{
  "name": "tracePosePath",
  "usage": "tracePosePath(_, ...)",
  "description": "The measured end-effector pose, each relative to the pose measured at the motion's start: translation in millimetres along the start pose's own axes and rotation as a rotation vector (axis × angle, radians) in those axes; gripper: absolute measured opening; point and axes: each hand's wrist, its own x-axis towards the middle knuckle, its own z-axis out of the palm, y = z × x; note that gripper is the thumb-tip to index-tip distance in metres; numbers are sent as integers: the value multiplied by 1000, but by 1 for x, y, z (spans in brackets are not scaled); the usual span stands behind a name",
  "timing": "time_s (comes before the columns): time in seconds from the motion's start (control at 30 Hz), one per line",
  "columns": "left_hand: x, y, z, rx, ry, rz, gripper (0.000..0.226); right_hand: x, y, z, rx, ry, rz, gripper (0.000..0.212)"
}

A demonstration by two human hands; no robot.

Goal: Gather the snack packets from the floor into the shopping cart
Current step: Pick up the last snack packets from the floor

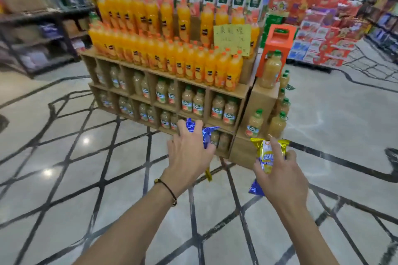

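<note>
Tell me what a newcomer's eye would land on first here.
The tiered stand of bright orange drink bottles fills the centre, above shelves of paler juice bottles. In front of it, low in the frame, the left hand holds a crinkled blue packet and the right hand grips a yellow packet.

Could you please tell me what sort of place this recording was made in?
Most likely a supermarket: a stepped display of orange drink bottles with a handwritten sign, stacked red gift boxes behind it, and stocked shelves along the aisle.
</note>
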Motion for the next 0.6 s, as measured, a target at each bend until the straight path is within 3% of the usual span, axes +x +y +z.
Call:
tracePosePath(0.23, 1, -192, -91, 51, 90, -282, 48, -16, -230, 66, 66, -62, -330, 68)
tracePosePath(0.6, -68, -518, -260, 20, 264, -764, 63, -137, -594, 143, 267, -185, -804, 59)
